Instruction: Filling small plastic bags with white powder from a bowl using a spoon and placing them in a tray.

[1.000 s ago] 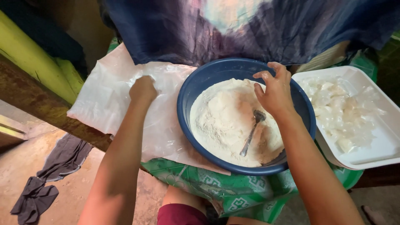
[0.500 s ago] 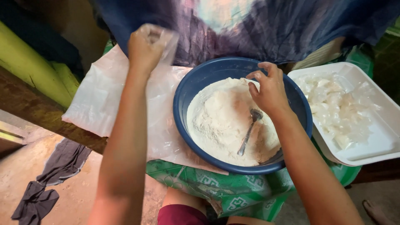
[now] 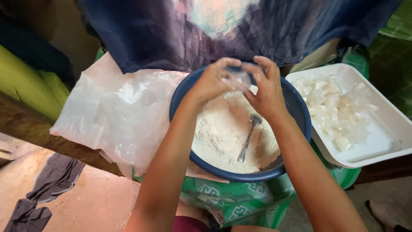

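A blue bowl (image 3: pixel 297 112) full of pale flour (image 3: pixel 223 135) sits in front of me, and a metal spoon (image 3: pixel 248 138) lies in the flour. My left hand (image 3: pixel 211 81) and my right hand (image 3: pixel 267 91) meet above the bowl's far side. Both pinch a small clear plastic bag (image 3: pixel 238 80) between their fingers over the flour.
A large clear plastic sheet (image 3: pixel 116 109) lies left of the bowl. A white foam tray (image 3: pixel 380 144) with pale translucent pieces stands to the right. A green patterned cloth (image 3: pixel 234 199) hangs under the bowl. Blue fabric (image 3: pixel 223 25) hangs behind. A dark rag (image 3: pixel 47 189) lies on the ground.
My left hand lifted a small clear bag from the plastic sheet and carried it right over the bowl. My right hand rose off the flour and took hold of the bag too.
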